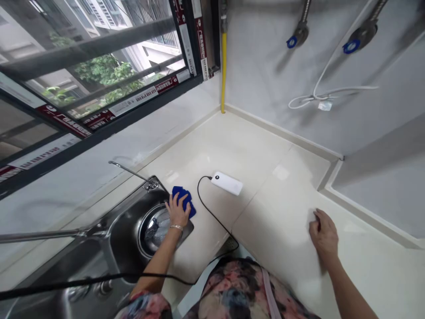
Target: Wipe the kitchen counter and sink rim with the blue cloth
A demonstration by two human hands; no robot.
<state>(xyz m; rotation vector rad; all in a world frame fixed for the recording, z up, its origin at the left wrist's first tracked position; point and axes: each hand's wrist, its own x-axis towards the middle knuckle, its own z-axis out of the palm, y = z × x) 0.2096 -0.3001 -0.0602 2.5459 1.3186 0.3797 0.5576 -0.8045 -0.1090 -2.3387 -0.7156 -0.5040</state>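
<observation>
My left hand point(177, 212) presses a blue cloth point(184, 198) onto the cream countertop point(232, 146) right at the edge of the steel sink point(126, 230); the fingers lie over the cloth. My right hand point(323, 235) rests on the countertop far to the right, knuckles up and fingers curled under, with nothing visible in it. A white power bank point(227, 183) lies between the hands, nearer the left one, and a black cable point(212, 212) runs from it toward my body.
The sink holds a round metal strainer bowl point(156, 228), with a thin faucet point(129, 169) behind it. A window spans the left wall. A yellow pipe point(223, 66) stands in the corner. On the right wall hang two valves with blue caps and a white cord point(318, 95).
</observation>
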